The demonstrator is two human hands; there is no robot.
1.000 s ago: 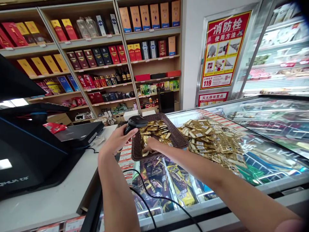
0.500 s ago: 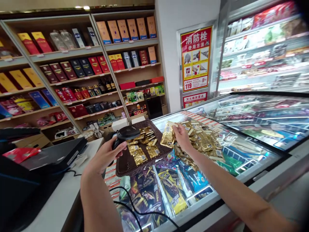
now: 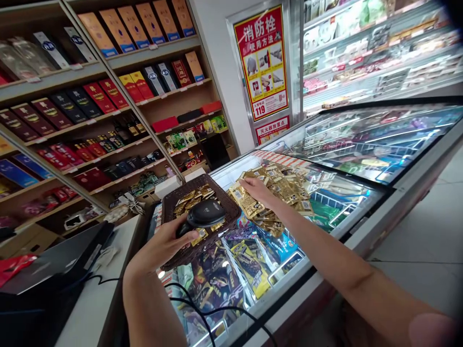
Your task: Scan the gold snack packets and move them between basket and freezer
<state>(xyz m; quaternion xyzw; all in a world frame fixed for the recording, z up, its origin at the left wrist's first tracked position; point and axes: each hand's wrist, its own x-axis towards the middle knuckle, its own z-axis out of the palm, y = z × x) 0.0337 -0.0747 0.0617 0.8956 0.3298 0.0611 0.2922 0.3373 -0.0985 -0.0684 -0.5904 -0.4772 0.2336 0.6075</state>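
Gold sachets (image 3: 247, 201), loosely pinched in the right grip (image 3: 256, 187), are risking slipping onto the pile (image 3: 289, 185) beneath; left grip (image 3: 162, 246) is clamping the scanner (image 3: 204, 214).

Red wall poster (image 3: 263, 62): 消防栓 使用方法, number 119. Small red sign (image 3: 272, 129) below: 灭火器放置点.
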